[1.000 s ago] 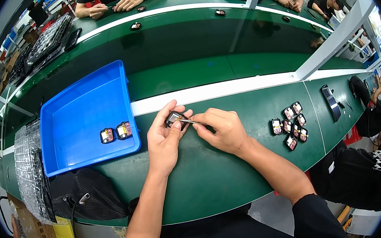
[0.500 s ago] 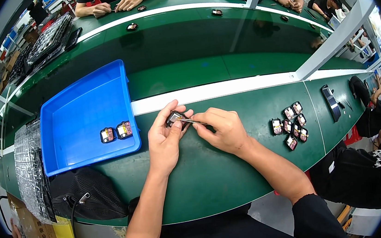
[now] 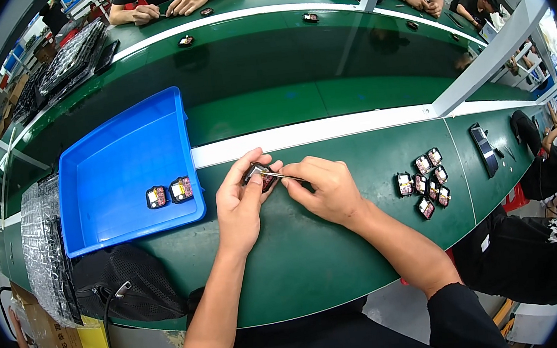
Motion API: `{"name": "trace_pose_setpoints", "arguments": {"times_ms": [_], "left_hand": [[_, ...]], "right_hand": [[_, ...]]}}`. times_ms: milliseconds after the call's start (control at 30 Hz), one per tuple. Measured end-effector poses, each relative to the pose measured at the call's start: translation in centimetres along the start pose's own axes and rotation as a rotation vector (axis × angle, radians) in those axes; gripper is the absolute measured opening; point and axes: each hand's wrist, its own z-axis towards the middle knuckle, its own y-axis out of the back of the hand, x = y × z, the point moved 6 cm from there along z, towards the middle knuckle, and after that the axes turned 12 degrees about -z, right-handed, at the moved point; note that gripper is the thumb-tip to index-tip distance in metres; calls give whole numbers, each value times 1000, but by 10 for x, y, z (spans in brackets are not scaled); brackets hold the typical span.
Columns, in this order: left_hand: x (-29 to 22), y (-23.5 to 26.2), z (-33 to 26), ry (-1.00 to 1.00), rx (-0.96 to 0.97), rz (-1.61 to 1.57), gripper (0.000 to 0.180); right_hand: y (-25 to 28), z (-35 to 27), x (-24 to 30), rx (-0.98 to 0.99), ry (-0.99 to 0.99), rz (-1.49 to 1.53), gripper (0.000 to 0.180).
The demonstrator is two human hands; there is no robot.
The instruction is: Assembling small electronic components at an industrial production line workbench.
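Note:
My left hand (image 3: 239, 202) is closed round a small black electronic device (image 3: 256, 173), open-backed, with a silvery block and a yellow strip inside. In my right hand (image 3: 326, 188) is a pair of thin metal tweezers (image 3: 285, 175), pinched between thumb and fingers. Their tip reaches into the device near the yellow strip; the exact contact is too small to make out. To the right lies a cluster of similar open devices (image 3: 422, 185) on the green bench (image 3: 328, 257). Two more devices (image 3: 180, 190) rest in the blue tray (image 3: 126, 149) at my left.
A black mesh bag (image 3: 127, 285) and bubble wrap (image 3: 43, 249) lie beside the tray. Beyond a white rail (image 3: 314, 128) runs a green conveyor belt (image 3: 248, 75) carrying devices. A grey post (image 3: 490, 56) slants up at the right; a black holder (image 3: 484, 150) lies near it. Co-workers sit across and at right.
The devices on the belt have shifted slightly to the left. The held device is turned a little, showing more of its inside, with the tweezers still at it.

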Motion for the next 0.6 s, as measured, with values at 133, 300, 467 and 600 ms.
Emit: {"name": "trace_pose_setpoints", "arguments": {"times_ms": [133,300,467,600], "left_hand": [[0,0,0,-2,-8,-4,38],[0,4,0,-7,-39,-14,40],[-1,9,1,-9,-98,-51,35],[-1,12,1,-19,-133,-92,27]], "right_hand": [[2,0,2,14,-8,-21,20],[2,0,2,1,14,25,19],[5,1,4,-20,36,30,18],[3,-1,0,-24,5,35,18]]}}
